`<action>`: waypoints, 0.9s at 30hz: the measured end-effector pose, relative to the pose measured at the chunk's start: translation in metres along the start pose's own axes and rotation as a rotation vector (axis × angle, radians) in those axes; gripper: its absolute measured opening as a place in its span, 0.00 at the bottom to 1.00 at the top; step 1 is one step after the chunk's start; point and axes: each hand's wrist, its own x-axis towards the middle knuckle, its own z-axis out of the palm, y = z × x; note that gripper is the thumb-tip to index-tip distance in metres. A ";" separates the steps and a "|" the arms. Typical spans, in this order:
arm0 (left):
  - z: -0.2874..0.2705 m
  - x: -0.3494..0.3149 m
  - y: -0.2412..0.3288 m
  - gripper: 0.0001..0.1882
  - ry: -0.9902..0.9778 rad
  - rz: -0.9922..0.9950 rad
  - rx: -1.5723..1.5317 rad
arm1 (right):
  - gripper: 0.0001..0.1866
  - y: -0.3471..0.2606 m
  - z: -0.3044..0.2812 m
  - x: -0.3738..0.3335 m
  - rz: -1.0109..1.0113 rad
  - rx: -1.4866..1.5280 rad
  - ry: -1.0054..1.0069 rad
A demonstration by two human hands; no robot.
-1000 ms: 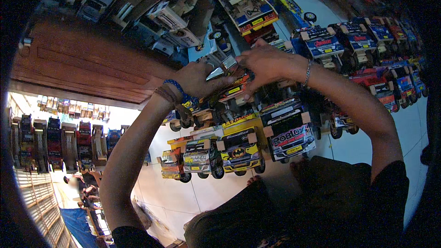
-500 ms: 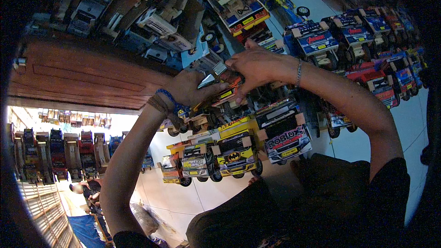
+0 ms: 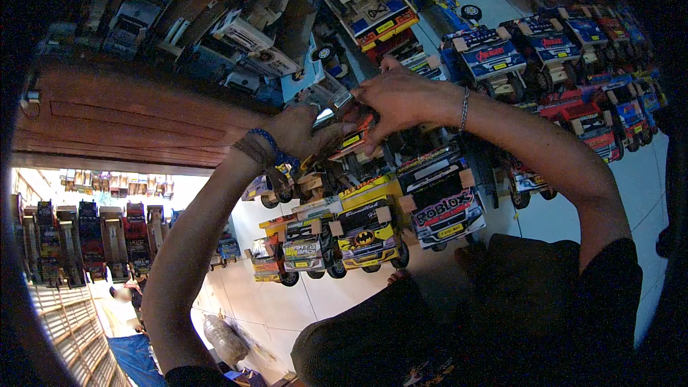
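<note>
Both my arms reach forward to a toy truck [image 3: 352, 140] with a red-orange front and a small yellow plate. My left hand [image 3: 295, 132], with a blue cord band at the wrist, closes on its left side, thumb laid along the front. From the right, my right hand [image 3: 401, 100], wearing a chain bracelet, grips its other side with curled fingers. A shiny silvery panel [image 3: 324, 115] shows between the hands. The undersides of my fingers and most of the truck are hidden. Just nearer stand a yellow toy truck [image 3: 369, 233] and a black-and-white toy truck [image 3: 446, 211].
Rows of blue toy trucks [image 3: 491, 57] stand at the right, and unpainted or white ones [image 3: 258, 50] crowd the far left. A brown wooden panel [image 3: 129, 122] lies left of my hands. Further left are more toy trucks [image 3: 89, 240] and a person [image 3: 129, 294]. Pale tiles [image 3: 279, 308] cover the floor.
My left elbow has swung a little outward to the left. Both hands stay on the truck, with its red-orange front slightly more exposed between them.
</note>
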 end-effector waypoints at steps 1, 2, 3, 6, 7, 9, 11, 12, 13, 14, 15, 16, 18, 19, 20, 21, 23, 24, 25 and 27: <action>0.000 0.001 0.000 0.43 0.010 -0.004 0.011 | 0.50 0.001 0.001 0.000 -0.006 0.006 0.012; 0.000 0.001 0.000 0.43 -0.007 -0.009 -0.031 | 0.49 0.001 0.002 0.000 -0.012 0.014 0.022; 0.000 0.001 0.000 0.42 -0.026 -0.020 -0.066 | 0.49 0.001 0.003 0.001 -0.002 -0.002 0.020; 0.007 -0.001 0.000 0.40 0.060 -0.005 -0.092 | 0.49 0.002 0.006 0.003 0.019 -0.036 0.022; 0.012 -0.002 0.000 0.40 0.095 0.004 -0.087 | 0.49 0.002 0.006 0.004 0.020 -0.036 0.026; 0.021 -0.004 -0.002 0.38 0.128 -0.004 -0.187 | 0.49 0.003 0.006 0.004 0.021 -0.031 0.011; 0.031 -0.003 -0.004 0.37 0.165 -0.009 -0.245 | 0.49 0.003 0.005 0.003 0.019 -0.029 -0.007; 0.036 -0.002 -0.004 0.36 0.195 -0.013 -0.255 | 0.48 0.003 0.004 0.003 0.024 -0.012 -0.020; 0.039 -0.001 -0.004 0.35 0.231 0.001 -0.264 | 0.48 0.003 0.003 0.002 0.020 -0.002 -0.010; 0.041 0.000 -0.005 0.35 0.267 0.016 -0.272 | 0.48 0.003 0.002 0.001 0.000 0.015 0.008; 0.043 0.001 -0.004 0.34 0.310 0.048 -0.283 | 0.48 0.002 0.001 0.001 0.022 -0.002 -0.018; 0.043 -0.001 -0.004 0.34 0.355 0.078 -0.288 | 0.48 0.001 0.002 0.001 0.026 -0.010 -0.029; 0.031 -0.003 -0.006 0.34 0.252 0.065 -0.193 | 0.50 0.000 -0.001 0.003 0.014 0.004 -0.026; 0.026 -0.006 -0.006 0.34 0.206 0.045 -0.114 | 0.51 -0.001 0.000 0.003 0.001 0.045 -0.025; 0.020 -0.009 -0.007 0.34 0.160 0.020 -0.039 | 0.52 0.000 0.000 0.004 0.017 0.068 -0.061; 0.015 -0.018 -0.009 0.36 0.175 0.058 -0.074 | 0.59 0.000 0.001 0.003 0.047 -0.046 -0.029; 0.000 -0.031 -0.016 0.39 0.086 -0.002 -0.062 | 0.62 0.001 0.003 0.002 0.028 -0.025 0.012; -0.005 -0.038 -0.020 0.41 0.040 -0.038 -0.053 | 0.64 0.001 0.004 0.002 0.014 -0.008 0.027; -0.008 -0.046 -0.025 0.44 0.077 -0.096 -0.002 | 0.66 0.000 0.005 0.002 0.012 -0.017 0.021; -0.014 -0.055 -0.034 0.44 0.051 -0.115 0.000 | 0.69 0.000 0.004 0.006 0.005 -0.049 0.018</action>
